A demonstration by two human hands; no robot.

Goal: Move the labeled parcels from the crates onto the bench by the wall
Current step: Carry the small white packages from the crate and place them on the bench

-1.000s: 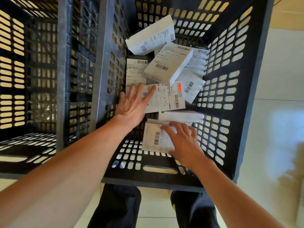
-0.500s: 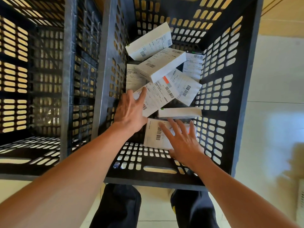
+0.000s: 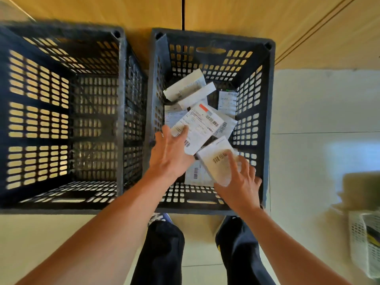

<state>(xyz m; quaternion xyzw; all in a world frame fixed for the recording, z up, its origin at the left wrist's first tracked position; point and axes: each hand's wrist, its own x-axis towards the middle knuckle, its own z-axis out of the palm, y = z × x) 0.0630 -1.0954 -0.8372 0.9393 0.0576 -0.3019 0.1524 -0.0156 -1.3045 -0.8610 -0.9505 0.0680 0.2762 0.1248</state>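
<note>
Two dark slatted crates stand side by side on the floor. The right crate holds several white labeled parcels; the left crate looks bare inside. My left hand grips a flat white parcel with an orange mark, thumb on its label. My right hand holds a smaller white box with a barcode, lifted and tilted above the crate's bottom. Another labeled parcel lies flat beneath it. More parcels lean at the far end.
A wooden wall panel rises right behind the crates. Pale tiled floor spreads to the right. A white mesh basket sits at the right edge. My dark-trousered legs stand just before the right crate.
The view has pulled up and back, so both crates show whole. My left hand has closed on the orange-marked parcel, and my right hand has picked the small box up off the bottom.
</note>
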